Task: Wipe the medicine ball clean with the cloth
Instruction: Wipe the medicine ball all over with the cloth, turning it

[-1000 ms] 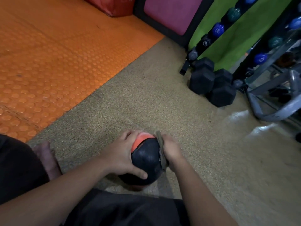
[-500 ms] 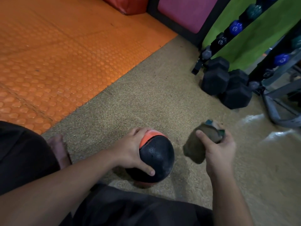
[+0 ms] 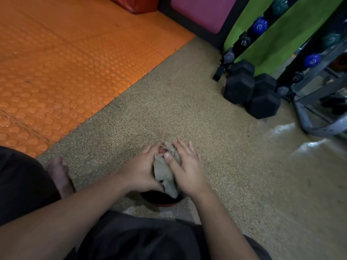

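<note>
The black and orange medicine ball [image 3: 160,197] rests on the speckled floor just in front of my lap, mostly hidden under the cloth and both hands. A crumpled grey cloth [image 3: 163,173] lies over its top. My left hand [image 3: 142,169] grips the ball's left side, fingers curled round it with the thumb near the cloth's lower edge. My right hand [image 3: 185,166] lies flat on the cloth with fingers straight, pressing it onto the ball's top and right side.
An orange studded mat [image 3: 65,62] covers the floor to the left. Black hex dumbbells [image 3: 251,92] sit at the right, beside a rack of small coloured dumbbells [image 3: 260,25] and a grey metal frame [image 3: 315,126]. My bare foot [image 3: 58,175] is at the left.
My right hand, which held the cloth away to the ball's right half a second ago, has come back and laid the cloth over the top. My left hand kept its hold.
</note>
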`<move>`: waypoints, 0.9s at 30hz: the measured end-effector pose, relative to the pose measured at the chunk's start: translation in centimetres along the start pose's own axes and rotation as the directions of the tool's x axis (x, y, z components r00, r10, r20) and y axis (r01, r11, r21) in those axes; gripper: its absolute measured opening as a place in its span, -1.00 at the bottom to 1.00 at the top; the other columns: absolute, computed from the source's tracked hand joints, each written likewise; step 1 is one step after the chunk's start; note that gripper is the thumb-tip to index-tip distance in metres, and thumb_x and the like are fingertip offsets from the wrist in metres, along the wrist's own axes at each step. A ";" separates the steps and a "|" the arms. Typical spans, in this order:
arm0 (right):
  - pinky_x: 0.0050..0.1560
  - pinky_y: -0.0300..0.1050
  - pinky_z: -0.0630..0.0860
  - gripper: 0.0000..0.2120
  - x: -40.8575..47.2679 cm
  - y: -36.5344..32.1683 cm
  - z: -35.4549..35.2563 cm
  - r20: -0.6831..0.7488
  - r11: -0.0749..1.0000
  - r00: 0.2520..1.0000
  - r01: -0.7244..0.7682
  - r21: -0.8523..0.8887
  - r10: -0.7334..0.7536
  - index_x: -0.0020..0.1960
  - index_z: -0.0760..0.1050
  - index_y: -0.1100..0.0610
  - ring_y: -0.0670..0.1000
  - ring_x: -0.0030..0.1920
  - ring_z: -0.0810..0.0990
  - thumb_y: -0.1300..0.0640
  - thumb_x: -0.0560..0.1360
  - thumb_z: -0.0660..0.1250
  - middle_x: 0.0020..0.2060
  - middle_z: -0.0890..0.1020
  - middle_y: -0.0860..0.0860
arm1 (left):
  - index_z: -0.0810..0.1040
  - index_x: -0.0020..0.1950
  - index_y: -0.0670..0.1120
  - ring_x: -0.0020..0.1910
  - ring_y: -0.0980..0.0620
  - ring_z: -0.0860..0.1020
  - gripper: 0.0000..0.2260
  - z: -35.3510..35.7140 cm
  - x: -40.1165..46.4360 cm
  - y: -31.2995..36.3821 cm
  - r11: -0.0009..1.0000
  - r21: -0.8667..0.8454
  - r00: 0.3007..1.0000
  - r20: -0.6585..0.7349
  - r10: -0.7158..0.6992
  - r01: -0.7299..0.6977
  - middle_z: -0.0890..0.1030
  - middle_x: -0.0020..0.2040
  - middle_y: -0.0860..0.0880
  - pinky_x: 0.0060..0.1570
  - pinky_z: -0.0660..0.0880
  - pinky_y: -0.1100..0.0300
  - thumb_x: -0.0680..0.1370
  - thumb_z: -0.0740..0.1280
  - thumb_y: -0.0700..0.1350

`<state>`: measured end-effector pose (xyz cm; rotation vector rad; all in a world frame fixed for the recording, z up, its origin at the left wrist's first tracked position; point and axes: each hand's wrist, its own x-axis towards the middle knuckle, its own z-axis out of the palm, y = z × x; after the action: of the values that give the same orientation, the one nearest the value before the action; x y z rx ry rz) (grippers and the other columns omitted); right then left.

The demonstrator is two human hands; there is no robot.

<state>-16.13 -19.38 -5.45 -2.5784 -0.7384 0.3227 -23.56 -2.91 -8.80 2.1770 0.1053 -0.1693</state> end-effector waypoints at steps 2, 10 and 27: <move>0.58 0.08 0.21 -0.39 2.3 0.4 -0.6 -0.002 0.928 0.966 -0.248 0.279 0.259 0.45 0.51 -0.01 0.05 0.57 0.32 -0.30 0.54 0.14 0.47 0.51 -0.02 | -0.17 0.72 0.03 0.69 0.08 -0.03 0.55 0.2 -0.1 0.2 0.998 0.067 1.000 0.005 -0.019 0.018 -0.08 0.73 0.08 0.64 0.09 0.10 -0.06 0.47 0.62; 0.65 0.08 -0.06 -0.37 -4.1 -4.3 1.6 -0.114 0.971 0.991 0.041 -0.235 -0.070 0.66 0.13 -0.06 0.02 0.67 -0.09 -0.24 0.63 0.00 0.64 0.14 -0.13 | 0.14 0.65 0.26 0.67 -0.02 0.09 0.00 0.5 0.6 -1.3 0.971 0.022 0.970 -0.043 0.240 -0.239 0.17 0.64 0.12 0.65 0.07 0.07 0.29 0.53 0.34; 0.64 -0.05 -0.07 -0.46 -2.4 -0.4 1.4 -0.114 0.988 0.981 0.152 -0.026 -0.154 0.61 0.25 -0.16 -0.09 0.65 0.01 -0.27 0.68 -0.03 0.60 0.26 -0.21 | 0.04 0.69 0.12 0.59 0.07 0.24 0.37 -0.2 0.2 -2.1 0.995 -0.008 0.994 -0.037 0.100 -0.100 0.19 0.61 0.09 0.55 0.28 0.11 0.01 0.50 0.58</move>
<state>-18.77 -19.91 -6.23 -2.5129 -0.8937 0.1175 -23.62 -1.50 -10.42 2.1707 0.0178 -0.0720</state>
